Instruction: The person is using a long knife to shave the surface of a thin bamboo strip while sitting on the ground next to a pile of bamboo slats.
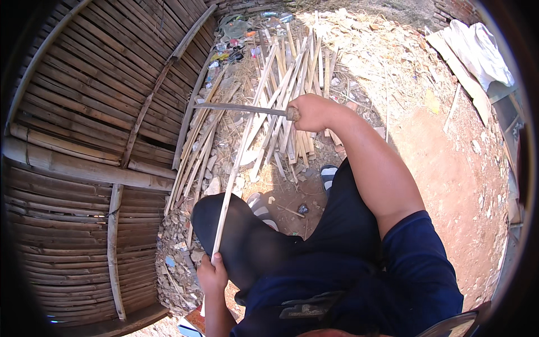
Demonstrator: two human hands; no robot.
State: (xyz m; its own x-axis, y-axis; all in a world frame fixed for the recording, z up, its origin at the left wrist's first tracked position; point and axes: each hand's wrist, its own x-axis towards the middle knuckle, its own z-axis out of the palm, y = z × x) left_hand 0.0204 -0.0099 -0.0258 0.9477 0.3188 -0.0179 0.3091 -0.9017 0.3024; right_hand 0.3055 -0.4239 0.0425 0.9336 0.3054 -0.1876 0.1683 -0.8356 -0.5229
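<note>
My right hand (313, 112) is closed around the short handle of a machete (241, 107), out in front of me. Its long, dark blade points left, lying nearly level across the view. Low on the left, my left hand (213, 274) grips a long, pale bamboo strip (225, 205) near its lower end. The strip slants up past my left knee (219, 222) and passes behind the blade; whether blade and strip touch, I cannot tell. Beyond the machete, a loose pile of similar strips (306, 67) lies on the ground, partly hidden by the blade and my right hand.
A bamboo-slat wall (73, 84) runs along my left, with more strips (193, 151) at its foot. Rubble and litter (227, 42) cover the ground there. My sandalled feet stand below the pile. At the far right, a white sheet (477, 53) hangs over boards.
</note>
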